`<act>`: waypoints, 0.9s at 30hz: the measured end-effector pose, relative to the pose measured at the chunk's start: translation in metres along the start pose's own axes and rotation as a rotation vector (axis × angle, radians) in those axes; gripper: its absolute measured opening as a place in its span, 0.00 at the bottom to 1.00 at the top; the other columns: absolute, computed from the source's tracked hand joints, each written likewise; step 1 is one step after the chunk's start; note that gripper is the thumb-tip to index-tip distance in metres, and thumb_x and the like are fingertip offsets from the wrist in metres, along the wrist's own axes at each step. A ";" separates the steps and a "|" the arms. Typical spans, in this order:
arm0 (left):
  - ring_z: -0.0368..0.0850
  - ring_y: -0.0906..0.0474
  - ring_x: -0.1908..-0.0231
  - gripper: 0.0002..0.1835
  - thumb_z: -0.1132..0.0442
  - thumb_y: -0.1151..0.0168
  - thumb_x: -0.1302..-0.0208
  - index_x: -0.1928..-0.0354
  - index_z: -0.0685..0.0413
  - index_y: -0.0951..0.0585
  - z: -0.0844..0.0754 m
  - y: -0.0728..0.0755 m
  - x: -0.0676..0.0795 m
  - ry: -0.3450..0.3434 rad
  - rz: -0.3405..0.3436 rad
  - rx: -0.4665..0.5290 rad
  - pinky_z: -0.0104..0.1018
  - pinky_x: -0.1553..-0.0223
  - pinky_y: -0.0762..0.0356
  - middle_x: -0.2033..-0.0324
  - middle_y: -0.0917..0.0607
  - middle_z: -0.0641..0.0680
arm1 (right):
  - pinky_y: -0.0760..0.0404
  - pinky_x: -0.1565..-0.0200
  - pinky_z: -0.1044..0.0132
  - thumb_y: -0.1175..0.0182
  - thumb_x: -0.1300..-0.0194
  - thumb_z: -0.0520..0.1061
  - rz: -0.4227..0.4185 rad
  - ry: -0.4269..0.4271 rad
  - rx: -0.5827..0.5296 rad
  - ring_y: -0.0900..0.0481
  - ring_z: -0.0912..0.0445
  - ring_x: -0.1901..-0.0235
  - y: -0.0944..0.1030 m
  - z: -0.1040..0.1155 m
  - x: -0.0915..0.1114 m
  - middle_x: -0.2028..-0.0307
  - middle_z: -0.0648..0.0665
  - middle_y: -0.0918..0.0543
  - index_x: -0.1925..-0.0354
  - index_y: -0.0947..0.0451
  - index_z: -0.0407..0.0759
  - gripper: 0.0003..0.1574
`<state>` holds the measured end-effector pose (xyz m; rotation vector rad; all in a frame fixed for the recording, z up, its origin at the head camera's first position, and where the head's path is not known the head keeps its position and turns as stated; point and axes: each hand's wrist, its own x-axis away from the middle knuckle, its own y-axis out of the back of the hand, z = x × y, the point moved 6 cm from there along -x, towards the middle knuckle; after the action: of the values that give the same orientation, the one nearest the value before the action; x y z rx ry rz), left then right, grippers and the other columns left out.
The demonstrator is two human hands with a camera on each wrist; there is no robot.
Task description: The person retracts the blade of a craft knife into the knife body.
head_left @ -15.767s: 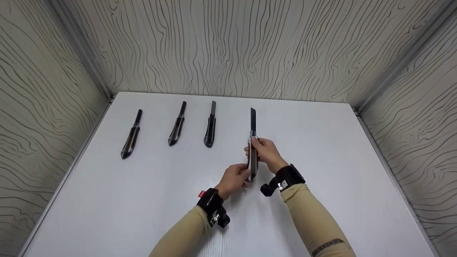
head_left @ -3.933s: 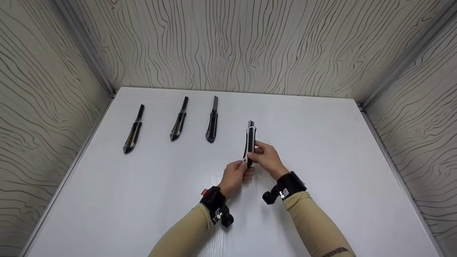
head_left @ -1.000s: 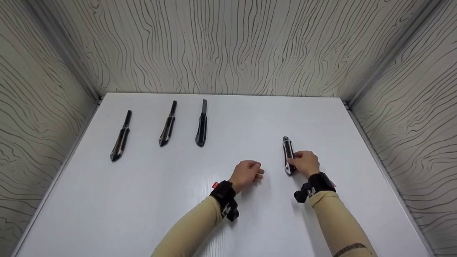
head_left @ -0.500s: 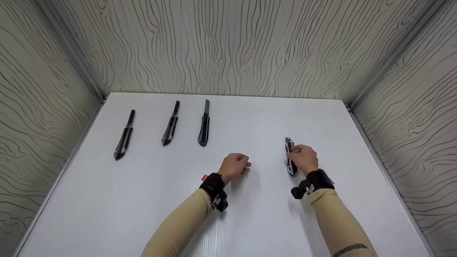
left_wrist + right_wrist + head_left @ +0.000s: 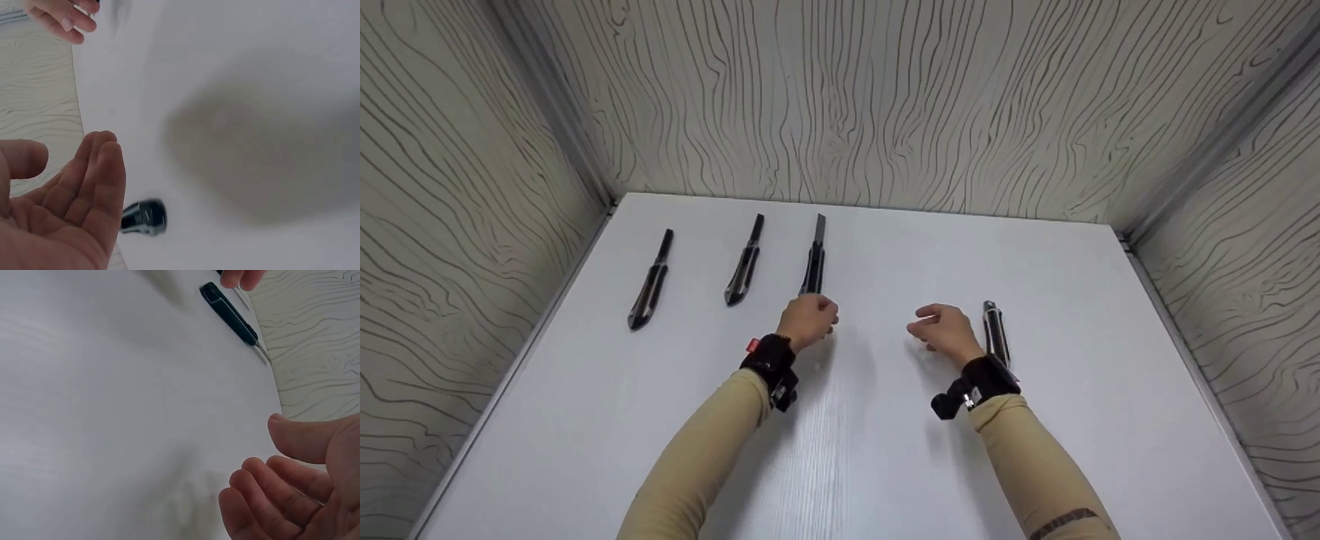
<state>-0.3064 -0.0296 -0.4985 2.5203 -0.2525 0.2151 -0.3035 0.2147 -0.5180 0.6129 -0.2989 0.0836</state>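
My left hand [image 5: 808, 321] is over the butt end of a utility knife [image 5: 814, 264] whose blade is extended. In the left wrist view the fingers [image 5: 107, 174] are loosely bent, thumb apart, and a dark knife butt [image 5: 145, 217] shows beyond them. Nothing is in that palm. My right hand [image 5: 943, 330] hovers over the table with relaxed fingers and holds nothing; the right wrist view shows its empty palm too. Just right of it lies another utility knife [image 5: 995, 334], blade drawn in, its lower end hidden behind the wrist strap.
Two more utility knives lie at the left with blades out, one at the far left [image 5: 651, 289] and one nearer the middle [image 5: 745, 266]. They rest on a white table [image 5: 847, 450]. Wood-grain panels [image 5: 847, 97] stand at its back and sides.
The right-hand knife's long blade went in and the knife was moved right. Since half a second ago my right hand has let it go and moved left; my left hand moved left to another knife.
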 end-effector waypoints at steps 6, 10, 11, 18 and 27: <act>0.52 0.19 0.61 0.18 0.56 0.48 0.29 0.55 0.63 0.17 0.015 0.036 -0.010 0.055 -0.104 -0.205 0.42 0.57 0.21 0.58 0.14 0.60 | 0.15 0.58 0.59 0.36 0.37 0.45 0.050 0.031 -0.012 0.15 0.45 0.56 -0.032 0.017 -0.008 0.51 0.34 0.16 0.42 0.26 0.34 0.28; 0.60 0.20 0.48 0.23 0.53 0.46 0.31 0.45 0.67 0.22 0.028 0.046 -0.017 0.092 -0.107 -0.266 0.50 0.44 0.23 0.47 0.17 0.64 | 0.15 0.58 0.57 0.35 0.38 0.45 0.074 0.050 -0.013 0.15 0.46 0.58 -0.048 0.028 -0.010 0.52 0.35 0.15 0.42 0.25 0.35 0.28; 0.61 0.21 0.47 0.24 0.53 0.46 0.31 0.44 0.67 0.23 0.031 0.047 -0.019 0.100 -0.108 -0.274 0.51 0.43 0.23 0.46 0.18 0.65 | 0.15 0.58 0.57 0.35 0.38 0.44 0.079 0.054 -0.015 0.15 0.46 0.59 -0.052 0.031 -0.011 0.53 0.35 0.15 0.42 0.25 0.35 0.28; 0.47 0.27 0.79 0.13 0.62 0.44 0.38 0.79 0.58 0.25 0.039 0.034 -0.040 0.128 -0.125 -0.290 0.37 0.77 0.28 0.80 0.21 0.54 | 0.16 0.61 0.61 0.34 0.39 0.45 0.087 0.053 -0.002 0.14 0.47 0.61 -0.060 0.034 -0.011 0.54 0.37 0.15 0.40 0.27 0.36 0.31; 0.57 0.20 0.62 0.19 0.53 0.37 0.39 0.59 0.66 0.18 0.038 0.021 -0.059 0.154 -0.204 -0.358 0.46 0.61 0.19 0.59 0.18 0.64 | 0.16 0.63 0.60 0.33 0.40 0.45 0.097 0.051 -0.018 0.15 0.47 0.64 -0.066 0.039 -0.008 0.56 0.38 0.14 0.38 0.29 0.35 0.34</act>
<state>-0.3649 -0.0607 -0.5307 2.1433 0.0283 0.2557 -0.3103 0.1387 -0.5271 0.5770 -0.2795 0.1892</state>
